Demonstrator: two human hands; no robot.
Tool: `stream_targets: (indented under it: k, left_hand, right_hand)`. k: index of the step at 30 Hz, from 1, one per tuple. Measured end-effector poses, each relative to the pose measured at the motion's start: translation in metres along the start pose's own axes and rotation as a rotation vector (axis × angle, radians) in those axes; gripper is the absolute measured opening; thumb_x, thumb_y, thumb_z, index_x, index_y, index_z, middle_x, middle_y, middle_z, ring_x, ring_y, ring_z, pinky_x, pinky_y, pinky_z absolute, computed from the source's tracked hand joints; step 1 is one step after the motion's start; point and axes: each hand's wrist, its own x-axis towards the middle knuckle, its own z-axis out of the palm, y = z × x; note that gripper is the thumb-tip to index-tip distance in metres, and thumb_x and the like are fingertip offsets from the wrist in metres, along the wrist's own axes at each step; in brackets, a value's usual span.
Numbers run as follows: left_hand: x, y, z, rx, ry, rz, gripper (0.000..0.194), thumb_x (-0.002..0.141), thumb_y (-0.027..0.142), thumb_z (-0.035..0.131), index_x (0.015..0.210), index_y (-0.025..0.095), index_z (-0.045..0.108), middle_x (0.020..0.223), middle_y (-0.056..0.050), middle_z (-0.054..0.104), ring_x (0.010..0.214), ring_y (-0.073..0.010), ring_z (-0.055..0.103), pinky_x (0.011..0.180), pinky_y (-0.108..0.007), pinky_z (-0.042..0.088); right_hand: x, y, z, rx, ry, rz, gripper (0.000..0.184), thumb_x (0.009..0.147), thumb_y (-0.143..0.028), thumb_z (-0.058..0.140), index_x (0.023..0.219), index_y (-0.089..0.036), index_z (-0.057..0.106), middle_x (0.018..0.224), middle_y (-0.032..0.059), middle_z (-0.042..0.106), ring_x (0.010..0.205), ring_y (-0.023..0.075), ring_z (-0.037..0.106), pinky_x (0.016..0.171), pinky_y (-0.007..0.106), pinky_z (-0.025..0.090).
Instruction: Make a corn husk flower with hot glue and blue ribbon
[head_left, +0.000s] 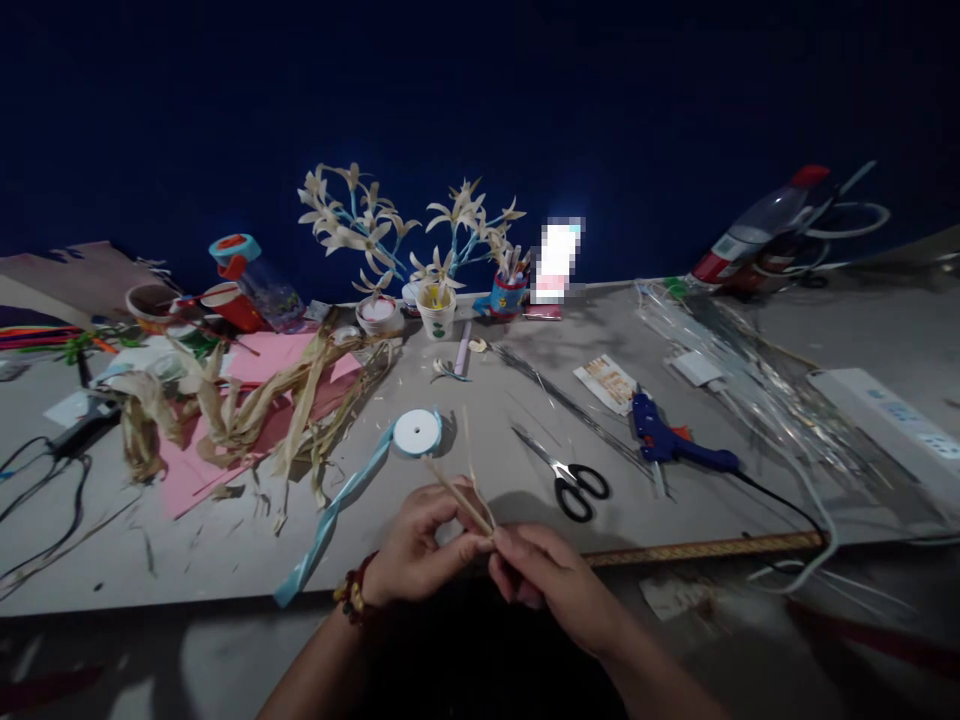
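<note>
My left hand (424,545) and my right hand (551,580) meet near the front edge of the grey table (480,440). Both pinch thin dried husk strips (465,495) that stick up and back from the fingertips. A bead bracelet sits on my left wrist. Just behind the hands lies a roll of light blue ribbon (416,432), its loose end trailing toward the front left. Black-handled scissors (570,478) lie to the right of the hands.
Dried husks (247,410) lie on pink paper at left. Husk flowers (375,225) stand in cups at the back. A blue glue gun (671,440), thin wires (562,400), clear wrap (742,370), a power strip (892,415), a bottle (757,230) and a ruler (705,548) are on the right.
</note>
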Motion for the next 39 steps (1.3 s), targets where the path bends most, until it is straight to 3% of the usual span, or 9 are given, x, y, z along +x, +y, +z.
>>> stream_targets:
  k: [5, 13, 20, 25, 29, 31, 33, 36, 39]
  left_hand:
    - [-0.001, 0.005, 0.003, -0.004, 0.026, -0.04, 0.013, 0.089, 0.022, 0.066, 0.078, 0.017, 0.061, 0.077, -0.005, 0.068, 0.076, -0.0161, 0.061, 0.077, -0.031, 0.048]
    - [0.002, 0.016, 0.003, 0.209, 0.023, -0.171, 0.009, 0.09, 0.022, 0.064, 0.085, 0.015, 0.065, 0.078, -0.005, 0.068, 0.075, -0.0151, 0.062, 0.072, -0.026, 0.047]
    - [0.002, 0.013, 0.004, 0.1, 0.023, -0.022, 0.008, 0.09, 0.019, 0.062, 0.082, 0.017, 0.062, 0.078, -0.005, 0.068, 0.078, -0.0176, 0.061, 0.077, -0.031, 0.047]
    - [-0.002, 0.001, 0.01, -0.1, 0.071, -0.154, 0.016, 0.09, 0.025, 0.063, 0.078, 0.016, 0.061, 0.075, -0.005, 0.065, 0.074, -0.0166, 0.059, 0.071, -0.03, 0.046]
    - [-0.005, -0.01, 0.011, -0.262, 0.066, -0.215, 0.021, 0.088, 0.03, 0.067, 0.075, 0.015, 0.061, 0.073, -0.004, 0.063, 0.071, -0.0157, 0.057, 0.069, -0.029, 0.046]
    - [-0.006, -0.014, 0.011, -0.354, 0.06, -0.229, 0.021, 0.086, 0.032, 0.069, 0.075, 0.015, 0.06, 0.074, -0.004, 0.064, 0.072, -0.0161, 0.057, 0.07, -0.03, 0.047]
    - [-0.007, -0.014, 0.012, -0.414, 0.05, -0.229, 0.02, 0.086, 0.03, 0.069, 0.076, 0.015, 0.06, 0.075, -0.004, 0.064, 0.074, -0.0163, 0.058, 0.071, -0.031, 0.048]
    - [-0.006, -0.008, 0.009, -0.339, 0.032, -0.18, 0.017, 0.087, 0.027, 0.068, 0.077, 0.015, 0.06, 0.075, -0.005, 0.064, 0.074, -0.0156, 0.058, 0.071, -0.03, 0.047]
    - [-0.005, 0.005, 0.004, -0.169, -0.005, -0.139, 0.02, 0.088, 0.029, 0.067, 0.077, 0.015, 0.06, 0.074, -0.005, 0.062, 0.072, -0.0159, 0.056, 0.07, -0.03, 0.045]
  right_hand:
    - [0.002, 0.001, 0.002, 0.311, -0.106, 0.107, 0.062, 0.087, -0.071, 0.05, 0.058, -0.017, 0.051, 0.047, -0.0075, 0.034, 0.042, 0.0054, 0.02, 0.041, 0.022, 0.012]
    - [0.001, -0.002, -0.001, 0.104, 0.036, -0.031, 0.058, 0.09, -0.069, 0.049, 0.069, -0.015, 0.056, 0.062, -0.0027, 0.047, 0.053, 0.0077, 0.035, 0.048, 0.022, 0.026]
    - [0.001, 0.002, 0.001, 0.15, 0.032, -0.04, 0.058, 0.088, -0.067, 0.053, 0.064, -0.015, 0.056, 0.056, -0.0033, 0.046, 0.051, 0.0073, 0.036, 0.045, 0.02, 0.023]
    - [0.007, 0.008, 0.003, 0.618, -0.196, 0.092, 0.057, 0.088, -0.063, 0.056, 0.055, -0.017, 0.047, 0.04, -0.011, 0.028, 0.036, 0.0033, 0.015, 0.035, 0.018, 0.006]
    - [0.01, 0.013, 0.001, 0.887, -0.528, 0.156, 0.052, 0.091, -0.057, 0.055, 0.058, -0.019, 0.045, 0.04, -0.0115, 0.028, 0.033, 0.003, 0.014, 0.032, 0.014, 0.009]
    - [0.01, 0.013, 0.001, 0.921, -0.624, 0.173, 0.051, 0.092, -0.057, 0.054, 0.059, -0.019, 0.044, 0.04, -0.0115, 0.029, 0.033, 0.0031, 0.014, 0.031, 0.014, 0.01]
    - [0.008, 0.012, 0.003, 0.855, -0.572, 0.152, 0.052, 0.092, -0.058, 0.052, 0.058, -0.019, 0.044, 0.04, -0.0116, 0.028, 0.033, 0.0034, 0.014, 0.031, 0.014, 0.01]
    - [0.001, 0.006, 0.008, 0.548, -0.264, 0.047, 0.058, 0.091, -0.064, 0.051, 0.058, -0.017, 0.049, 0.042, -0.0092, 0.033, 0.036, 0.0039, 0.019, 0.035, 0.017, 0.012]
    - [-0.008, -0.003, 0.011, 0.126, -0.012, -0.081, 0.057, 0.092, -0.065, 0.049, 0.067, -0.015, 0.057, 0.056, -0.0034, 0.047, 0.049, 0.0069, 0.035, 0.044, 0.02, 0.025]
